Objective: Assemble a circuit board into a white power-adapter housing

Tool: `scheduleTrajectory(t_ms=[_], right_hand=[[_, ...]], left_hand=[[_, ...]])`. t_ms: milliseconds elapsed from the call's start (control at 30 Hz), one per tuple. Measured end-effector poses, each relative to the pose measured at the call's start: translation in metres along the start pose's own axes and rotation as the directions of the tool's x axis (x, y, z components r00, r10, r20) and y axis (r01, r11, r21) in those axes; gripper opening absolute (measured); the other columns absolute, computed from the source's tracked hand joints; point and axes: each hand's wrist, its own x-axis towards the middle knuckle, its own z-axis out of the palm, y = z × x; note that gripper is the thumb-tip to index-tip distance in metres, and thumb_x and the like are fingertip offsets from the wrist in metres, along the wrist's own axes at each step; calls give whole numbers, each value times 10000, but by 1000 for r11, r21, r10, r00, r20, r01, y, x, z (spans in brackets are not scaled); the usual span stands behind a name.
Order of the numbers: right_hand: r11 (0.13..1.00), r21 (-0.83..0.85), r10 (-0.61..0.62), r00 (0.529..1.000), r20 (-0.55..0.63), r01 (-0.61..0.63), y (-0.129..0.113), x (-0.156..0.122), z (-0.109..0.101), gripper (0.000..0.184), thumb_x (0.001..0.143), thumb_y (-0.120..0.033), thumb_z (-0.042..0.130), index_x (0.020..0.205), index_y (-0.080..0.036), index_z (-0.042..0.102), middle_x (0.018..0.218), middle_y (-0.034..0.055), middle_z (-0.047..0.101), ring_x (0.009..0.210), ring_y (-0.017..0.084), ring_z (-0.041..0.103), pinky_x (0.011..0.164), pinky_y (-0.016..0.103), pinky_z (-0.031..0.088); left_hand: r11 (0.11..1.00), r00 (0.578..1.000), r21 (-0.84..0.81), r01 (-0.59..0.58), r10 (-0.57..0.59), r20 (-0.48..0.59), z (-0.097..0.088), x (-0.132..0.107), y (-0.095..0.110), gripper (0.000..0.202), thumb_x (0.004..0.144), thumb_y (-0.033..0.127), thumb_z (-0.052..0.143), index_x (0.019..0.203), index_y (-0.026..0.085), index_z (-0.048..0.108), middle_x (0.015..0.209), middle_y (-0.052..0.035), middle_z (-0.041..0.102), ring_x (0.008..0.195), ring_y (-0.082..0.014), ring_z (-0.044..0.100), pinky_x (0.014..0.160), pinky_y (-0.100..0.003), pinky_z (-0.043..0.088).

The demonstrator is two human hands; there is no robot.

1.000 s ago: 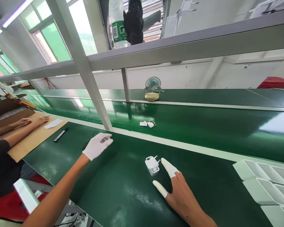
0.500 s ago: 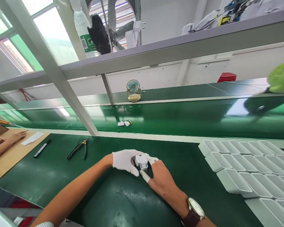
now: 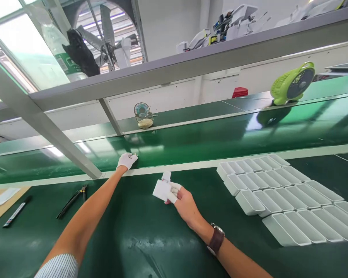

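Note:
My left hand (image 3: 127,161), in a white glove, reaches out onto the glossy green strip (image 3: 185,141) behind the table. Its fingers are closed around a small white piece (image 3: 135,155), of which only an edge shows past the fingertips. Nearer to me, my right hand (image 3: 183,201) holds a white plastic part (image 3: 161,190) just above the dark green tabletop (image 3: 127,243). That part has a flat square face and a smaller white tab sticking up from its far side. White covers sit on some fingers of my right hand.
Rows of pale open trays (image 3: 249,202) stand at the right. Black-handled pliers (image 3: 72,201) and a marker (image 3: 16,212) lie at the left. A slanted metal post (image 3: 60,141) rises left of my left hand. A small fan (image 3: 142,111) and a green fan (image 3: 292,84) stand behind.
My left hand has let go of the white part and moved forward to the small pieces on the green strip. My right hand keeps the part, now turned square face up. The view has swung right.

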Motion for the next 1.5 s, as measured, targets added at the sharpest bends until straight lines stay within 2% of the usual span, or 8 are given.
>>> scheduleTrajectory(t_ms=[167,300,400,733,967,1167,1333,1500], right_hand=[[847,512,181,983,-28,-142,-26,8,-12,279,768,-328,778,961,-135,716,959,86,721,805,179,667,684,298,594],[775,603,224,974,21,-191,-38,7,-13,132,829,-252,693,928,-166,701,862,35,703,687,136,642,624,253,587],[761,605,252,966,55,-233,-42,5,-9,83,866,-235,632,890,-174,683,794,21,687,600,119,614,549,226,570],[759,566,328,940,93,-321,-41,-3,1,127,901,-304,630,905,-180,659,664,-15,617,509,109,555,475,223,545],[912,365,192,981,26,-188,-35,-2,-1,282,785,-401,767,882,-155,670,709,4,641,589,130,589,538,265,537],[994,98,39,999,4,-39,-27,-3,3,481,756,-391,795,1155,-181,624,916,34,706,742,166,663,683,323,570],[992,-115,-75,990,-121,61,-17,0,-2,424,841,-355,695,1228,-203,612,1112,83,700,953,198,675,895,382,554],[828,-536,-204,979,-18,162,-5,1,-12,413,900,-287,573,1302,-192,589,1256,126,654,1116,256,628,1028,485,489]], left_hand=[[975,976,-156,-160,180,125,19,-52,23,336,813,431,668,1003,156,707,930,-66,738,859,-208,678,767,-284,523],[908,890,-244,-340,394,228,30,-121,36,272,652,352,797,865,198,725,843,-28,704,783,-197,640,723,-301,521],[821,820,-274,-501,552,152,20,-153,46,435,564,348,860,951,201,726,929,-54,682,862,-230,622,752,-341,522],[800,902,-545,-250,398,170,-19,-173,83,356,810,373,690,1149,266,698,806,25,654,660,-122,557,635,-251,490],[833,913,-548,-77,280,297,-19,-167,80,500,806,441,676,1245,205,632,781,16,655,651,-133,559,627,-261,461],[739,732,-649,182,339,590,-14,-145,61,451,770,530,692,980,131,678,759,-37,646,598,-128,535,524,-249,398],[838,972,-537,95,38,231,-8,-88,32,464,719,449,694,1064,140,666,817,-41,673,674,-160,600,600,-268,470],[914,977,-360,187,-211,-28,-10,-33,-4,314,711,300,703,977,149,633,1007,-107,710,955,-261,656,860,-378,505]])
